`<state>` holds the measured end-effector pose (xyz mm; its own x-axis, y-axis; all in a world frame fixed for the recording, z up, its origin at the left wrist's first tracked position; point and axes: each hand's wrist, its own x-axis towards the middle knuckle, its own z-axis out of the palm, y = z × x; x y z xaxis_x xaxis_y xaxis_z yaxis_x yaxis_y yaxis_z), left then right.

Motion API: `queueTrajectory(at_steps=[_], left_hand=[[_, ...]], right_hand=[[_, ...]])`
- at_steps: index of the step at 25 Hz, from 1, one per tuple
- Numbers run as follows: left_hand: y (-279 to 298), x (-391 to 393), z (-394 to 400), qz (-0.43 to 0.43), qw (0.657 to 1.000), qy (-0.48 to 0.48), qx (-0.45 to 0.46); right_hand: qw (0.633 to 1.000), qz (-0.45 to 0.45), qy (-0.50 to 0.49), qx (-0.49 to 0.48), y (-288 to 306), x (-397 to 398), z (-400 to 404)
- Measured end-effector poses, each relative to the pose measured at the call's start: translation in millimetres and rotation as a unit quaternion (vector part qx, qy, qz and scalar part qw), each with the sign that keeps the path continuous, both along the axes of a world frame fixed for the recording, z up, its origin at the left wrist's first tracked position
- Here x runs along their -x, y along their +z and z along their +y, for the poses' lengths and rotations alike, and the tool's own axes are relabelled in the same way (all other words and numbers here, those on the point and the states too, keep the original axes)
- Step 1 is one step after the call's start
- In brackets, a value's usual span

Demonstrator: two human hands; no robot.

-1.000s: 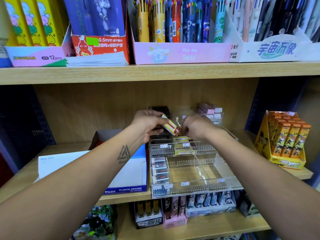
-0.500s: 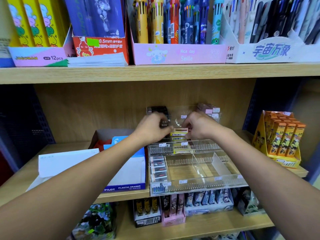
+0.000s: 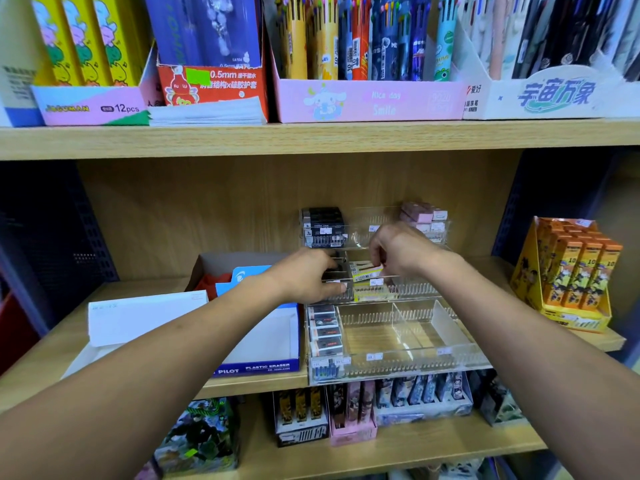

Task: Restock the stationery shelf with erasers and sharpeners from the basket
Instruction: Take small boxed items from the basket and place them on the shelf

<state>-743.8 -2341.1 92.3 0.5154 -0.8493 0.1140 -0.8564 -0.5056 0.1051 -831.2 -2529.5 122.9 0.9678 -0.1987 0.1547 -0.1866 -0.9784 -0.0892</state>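
1. A yellow-and-white eraser (image 3: 365, 271) is being set into the middle tier of the clear tiered organizer (image 3: 398, 362), just under the right hand (image 3: 401, 251).
2. The eraser's right end appears pinched by the right hand's curled fingers; the exact contact is hidden.
3. The left hand (image 3: 311, 277) rests at the tier's left front edge, fingers loosely bent, nothing visibly held.
4. More yellow erasers (image 3: 372, 293) lie just below the hands.
5. Judgement: the piece is best laid flat, label forward, flush with its neighbours, while the tray is steadied.
6. Below the hands, the front tier holds one column of erasers (image 3: 323, 329); the other compartments look unfilled.
7. The basket is not in view.
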Motion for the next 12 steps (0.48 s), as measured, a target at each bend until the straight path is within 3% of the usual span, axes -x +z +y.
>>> queueTrajectory(at_steps=[9,12], left_hand=[[3.0,2.1,-3.8,0.031,0.999,0.016,-0.004],[5.5,15.4,-2.1,0.005,0.999,0.032,-0.01]], right_hand=[[1.0,0.009,-0.017,-0.011,-8.8,-5.4,9.7],[0.999,0.007,-0.002,-0.036,-2.7,6.2,19.2]])
